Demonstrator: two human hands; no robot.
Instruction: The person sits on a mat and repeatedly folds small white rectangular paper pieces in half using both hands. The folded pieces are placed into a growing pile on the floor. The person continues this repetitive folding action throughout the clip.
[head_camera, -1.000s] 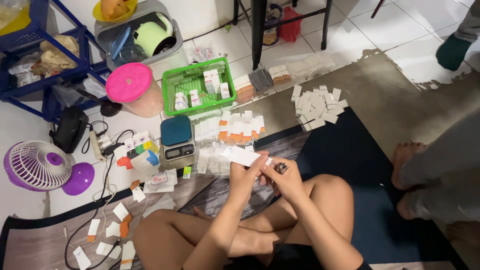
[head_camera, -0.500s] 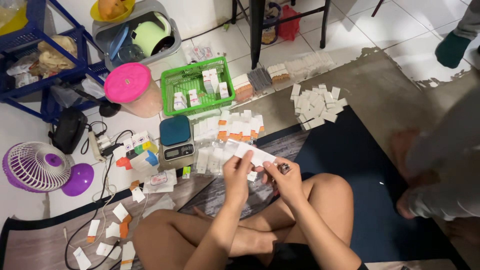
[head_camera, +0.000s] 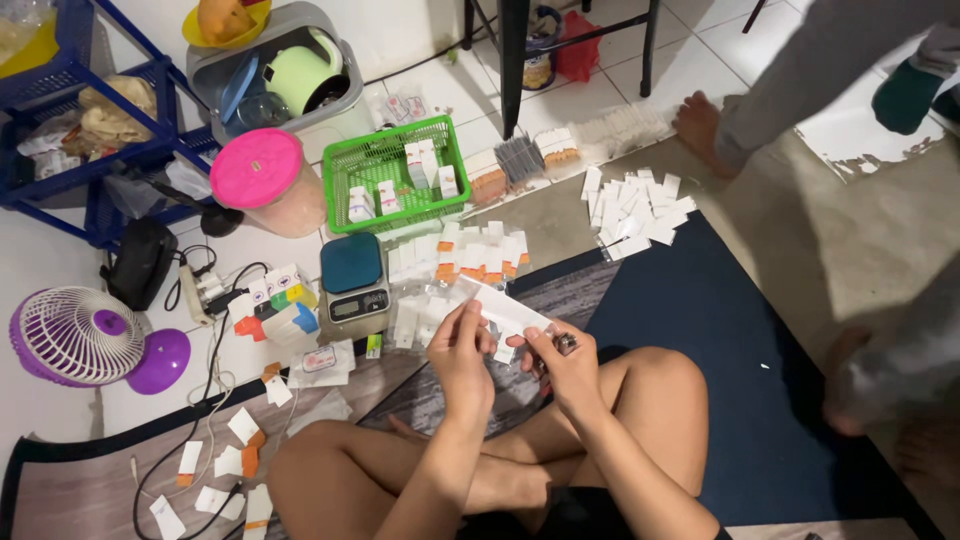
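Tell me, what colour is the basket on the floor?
Green basket, seen in the head view.

Both hands, left hand (head_camera: 462, 350) and right hand (head_camera: 563, 362), hold a white paper strip (head_camera: 503, 308) beside the digital scale (head_camera: 353, 277).

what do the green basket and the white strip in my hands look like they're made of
The green basket looks like moulded plastic: bright uniform colour, open lattice walls, slight sheen. The white strip, held by the left hand and right hand, looks like thin paper or plastic film: flat, pale, matte. Which of the two cannot be told.
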